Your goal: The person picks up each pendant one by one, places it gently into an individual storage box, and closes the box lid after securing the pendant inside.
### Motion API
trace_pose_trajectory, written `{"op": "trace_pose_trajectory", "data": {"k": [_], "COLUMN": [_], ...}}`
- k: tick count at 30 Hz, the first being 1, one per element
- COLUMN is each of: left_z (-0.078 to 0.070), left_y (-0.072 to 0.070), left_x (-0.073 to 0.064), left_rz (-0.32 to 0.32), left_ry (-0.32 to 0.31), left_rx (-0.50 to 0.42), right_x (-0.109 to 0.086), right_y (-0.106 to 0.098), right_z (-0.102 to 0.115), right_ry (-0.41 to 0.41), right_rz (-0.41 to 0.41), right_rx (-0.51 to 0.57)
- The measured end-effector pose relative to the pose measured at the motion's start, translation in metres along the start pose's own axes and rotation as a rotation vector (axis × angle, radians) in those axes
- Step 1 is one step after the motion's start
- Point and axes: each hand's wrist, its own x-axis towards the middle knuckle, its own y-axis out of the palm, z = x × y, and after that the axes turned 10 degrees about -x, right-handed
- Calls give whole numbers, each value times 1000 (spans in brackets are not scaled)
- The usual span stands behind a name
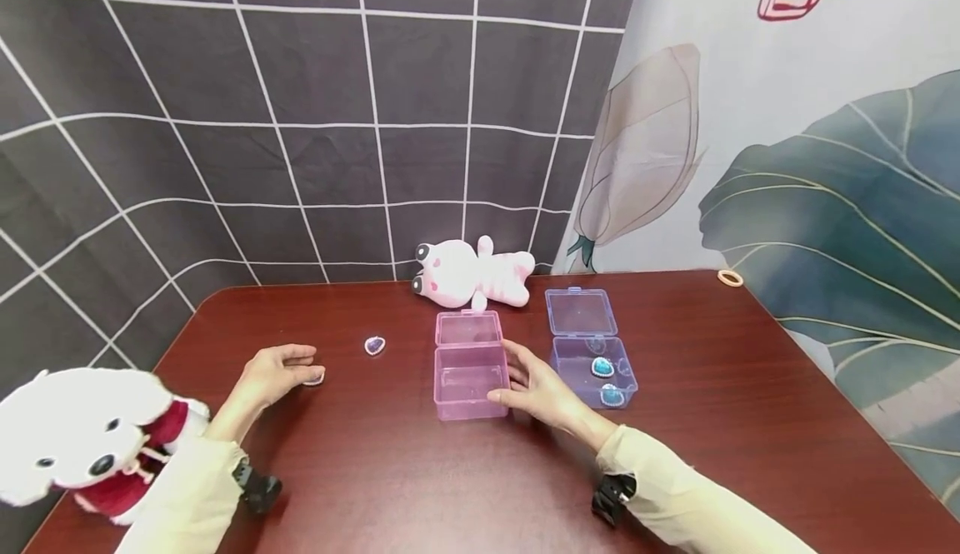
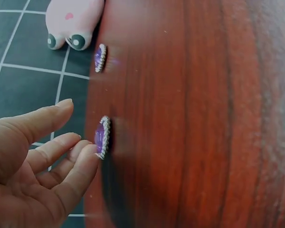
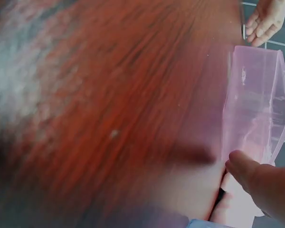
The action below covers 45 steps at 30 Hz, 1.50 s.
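Note:
My left hand is at the left of the table, its fingertips right at a purple heart-like gem with a beaded silvery edge. The thumb stands apart from that gem. A second purple gem lies a little farther right and back. At the middle, my right hand grips the right side of a pink clear plastic box, thumb at the near corner and fingers farther back. The box's lid is folded back, and no gem shows inside it.
Right of my right hand, a blue clear box with its lid back holds blue gems. A pink plush toy lies behind the pink box. A white plush dog is beside my left arm. A ring lies at the back right edge.

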Motion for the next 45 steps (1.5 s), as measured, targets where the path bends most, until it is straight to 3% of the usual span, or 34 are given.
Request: {"op": "trace_pose_trajectory", "data": {"k": [6,14,22,26,30,39,45], "left_z": [2,7,7,-1,-21,-84,-101], "left_y": [4,5,6,14,29,89,114], "left_x": [2,0,1,4,10,20,25], "left_rz": [-3,-34,-23,80,231,517,587], "left_ry": [-29,5,5,19,38,134,187], "left_rx": [36,114,60,-221,-486,-524,-399], "right_x": [1,2,2,2,2,2,2], "right_y": [4,6,6,6,6,8,8], "right_z": [0,-1,-2,-2,-3,-3,-2], "right_ry": [-13,-21,-24,-23,-26,-39,-39], "right_rz": [12,10,2,1,3,-5,-5], "right_rx": [-5,-28,-51,-62,-67,-92,-112]}}
